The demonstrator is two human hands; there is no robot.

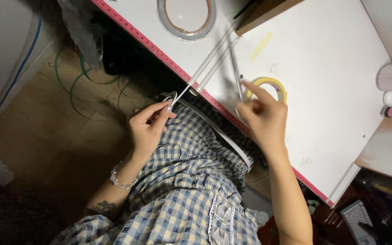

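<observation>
Left hand (pixel 148 129): fingertips pinching white ribbon (pixel 205 68) ends at the table (pixel 332 90) edge. Right hand (pixel 263 117): pinching another strand beside the yellow tape roll (pixel 273 86). Step: judged aligning strands; next needs steady tension. Beyond: larger grey tape roll (pixel 187 28), cardboard box (pixel 264 13).

Left hand (pixel 148 129) pinched shut — right hand (pixel 264 115) raised, fingers curled (forefinger outstretched).

White worktable (pixel 332 90) over brown floor (pixel 37 131), dim light.
</observation>
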